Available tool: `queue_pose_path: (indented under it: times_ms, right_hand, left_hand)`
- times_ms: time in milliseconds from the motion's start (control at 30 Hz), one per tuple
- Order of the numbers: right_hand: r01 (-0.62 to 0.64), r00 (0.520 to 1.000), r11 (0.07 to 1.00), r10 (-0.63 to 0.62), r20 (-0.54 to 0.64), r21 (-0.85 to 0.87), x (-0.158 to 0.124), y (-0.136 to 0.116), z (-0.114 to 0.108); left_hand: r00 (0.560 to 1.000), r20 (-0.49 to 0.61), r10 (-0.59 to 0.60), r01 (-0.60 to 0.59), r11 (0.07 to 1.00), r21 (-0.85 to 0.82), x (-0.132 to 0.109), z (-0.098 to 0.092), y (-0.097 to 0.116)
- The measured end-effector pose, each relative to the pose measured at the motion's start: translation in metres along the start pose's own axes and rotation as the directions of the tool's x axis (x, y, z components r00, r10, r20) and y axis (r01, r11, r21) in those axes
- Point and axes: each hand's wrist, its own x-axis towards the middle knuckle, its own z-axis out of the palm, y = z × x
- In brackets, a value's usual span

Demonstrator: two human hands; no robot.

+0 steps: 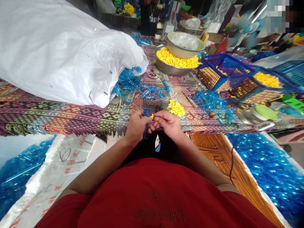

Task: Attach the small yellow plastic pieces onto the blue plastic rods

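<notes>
Patterned cloth point(71, 117), left fingers point(143, 123) gripping one blue tube point(145, 135), right fingers point(158, 122) pinching one yellow piece point(152, 116)

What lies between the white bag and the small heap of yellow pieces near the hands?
Head view: scattered blue clear plastic pieces lie on the patterned cloth between the white bag and the heap of yellow pieces.

Your left hand point(136, 126) covers most of the clear blue piece point(145, 135); only its lower end shows. The yellow bit point(152, 116) at your fingertips is too small to read its shape. Whether your right hand point(169, 124) grips it is unclear. The white sack point(59, 50) is cut off at top and left edges. Top right corner: a pixelated block point(282, 14). The person in black point(149, 19) is cropped at the top edge.
</notes>
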Motion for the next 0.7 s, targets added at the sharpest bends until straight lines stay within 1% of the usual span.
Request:
queue_pose_path:
  times_ms: [33, 100, 200, 300, 367, 500, 600, 700]
  right_hand:
    - [-0.076, 0.997, 0.992, 0.076, 0.005, 0.095, -0.0005, 0.0010, 0.0012]
    - [-0.149, 0.989, 0.964, 0.151, 0.011, 0.218, -0.0010, 0.0033, 0.0026]
    - [-0.181, 0.982, 0.939, 0.188, 0.005, 0.294, -0.0001, 0.0065, 0.0024]
    - [-0.190, 0.980, 0.928, 0.199, 0.006, 0.321, 0.0015, 0.0065, 0.0010]
    - [-0.209, 0.976, 0.912, 0.214, 0.024, 0.353, 0.0025, 0.0042, 0.0002]
    - [-0.260, 0.964, 0.868, 0.255, 0.070, 0.422, 0.0030, -0.0001, 0.0002]
    - [-0.257, 0.966, 0.876, 0.252, 0.067, 0.408, 0.0019, 0.0006, 0.0011]
    - [-0.240, 0.970, 0.897, 0.240, 0.048, 0.371, 0.0003, 0.0038, 0.0017]
  left_hand:
    - [0.999, -0.001, 0.034, -0.034, 0.999, -0.013, -0.0002, 0.0000, -0.0004]
    - [0.996, -0.004, 0.091, -0.091, 0.996, -0.015, -0.0009, 0.0005, -0.0012]
    - [0.988, -0.003, 0.152, -0.152, 0.988, 0.023, -0.0020, 0.0012, -0.0024]
    - [0.984, 0.010, 0.177, -0.177, 0.984, 0.026, -0.0020, 0.0006, -0.0028]
    - [0.986, 0.027, 0.164, -0.163, 0.986, -0.020, -0.0015, 0.0000, -0.0021]
    - [0.993, 0.043, 0.106, -0.100, 0.987, -0.122, -0.0013, -0.0004, -0.0002]
    - [0.997, 0.041, 0.068, -0.060, 0.982, -0.182, -0.0021, -0.0007, -0.0005]
    - [0.997, 0.060, 0.054, -0.039, 0.973, -0.227, -0.0022, -0.0020, -0.0020]
